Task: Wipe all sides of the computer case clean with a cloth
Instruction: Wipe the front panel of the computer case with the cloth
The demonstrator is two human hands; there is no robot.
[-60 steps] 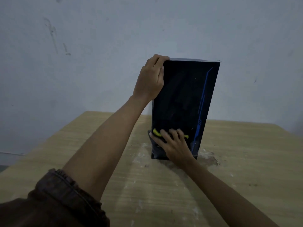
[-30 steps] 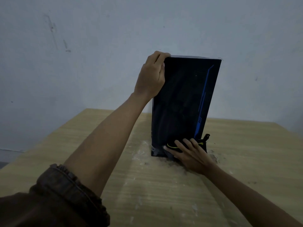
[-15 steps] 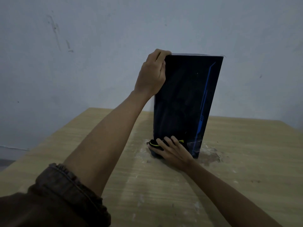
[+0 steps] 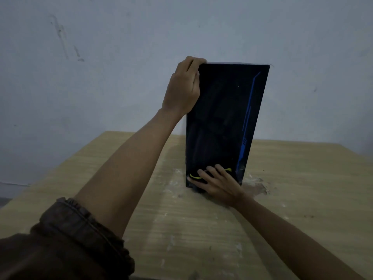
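Note:
A black computer case (image 4: pixel 222 118) with a blue line down its right side stands upright on the wooden table (image 4: pixel 292 199). My left hand (image 4: pixel 182 88) grips its top left corner, fingers hooked over the top edge. My right hand (image 4: pixel 217 182) lies flat against the bottom of the front panel, pressing a dark cloth with a yellow-green edge (image 4: pixel 193 176) onto it. Most of the cloth is hidden under my fingers.
A pale blue-grey wall (image 4: pixel 101 67) rises right behind the table and the case. White smears and a dark stain (image 4: pixel 256 186) mark the tabletop around the case's base. The table's left edge runs diagonally toward me.
My right hand with the cloth has slid left and right along the bottom of the front panel; it now sits near the lower left. My left hand has kept its grip on the top corner.

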